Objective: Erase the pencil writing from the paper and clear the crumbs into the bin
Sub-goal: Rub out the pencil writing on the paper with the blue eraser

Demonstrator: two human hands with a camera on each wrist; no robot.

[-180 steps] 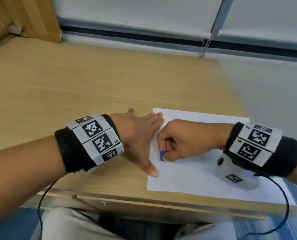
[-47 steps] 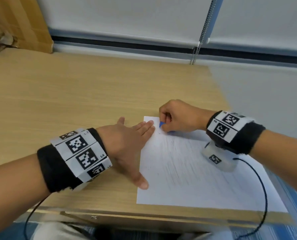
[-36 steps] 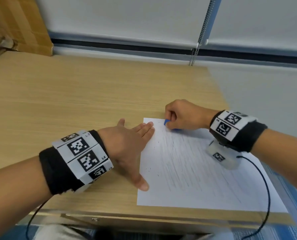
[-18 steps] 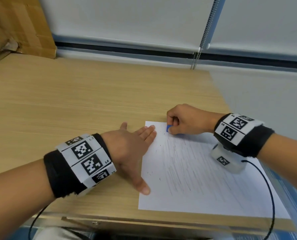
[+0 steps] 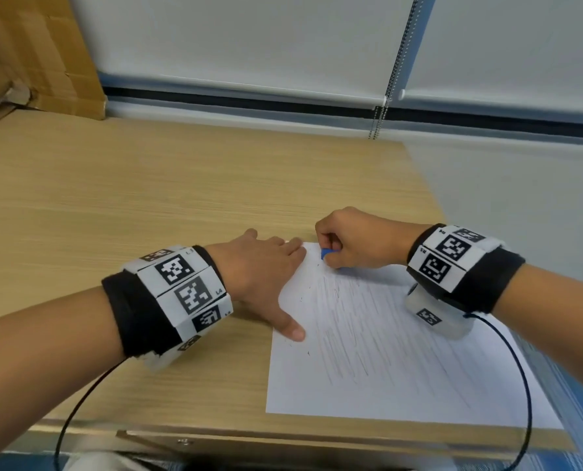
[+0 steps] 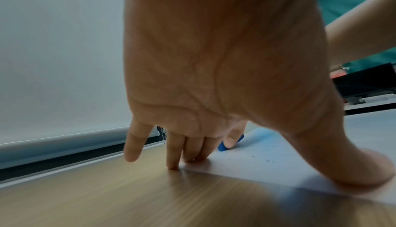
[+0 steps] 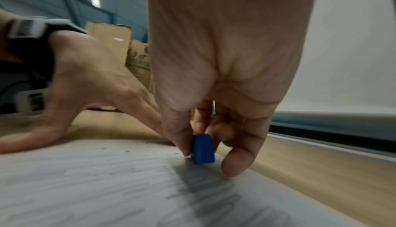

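A white paper (image 5: 402, 362) with grey pencil scribbles (image 5: 368, 334) lies on the wooden desk (image 5: 147, 198) near its front right corner. My right hand (image 5: 358, 241) pinches a small blue eraser (image 5: 328, 253) (image 7: 202, 148) (image 6: 222, 146) and presses it on the paper's far left corner. My left hand (image 5: 266, 277) lies flat with straight fingers (image 6: 175, 154) on the paper's left edge, thumb (image 5: 291, 329) on the sheet. Dark eraser crumbs (image 6: 265, 160) dot the paper near the left edge. No bin is in view.
Cardboard boxes (image 5: 35, 56) stand at the desk's far left corner. A window blind with a bead chain (image 5: 378, 120) runs along the back. The desk's right edge lies just beyond the paper. Cables hang from both wristbands over the front edge.
My right hand with the eraser has moved from the paper's near left part to its far left corner and rubs there in short strokes. The left hand stays pressed on the paper's edge.
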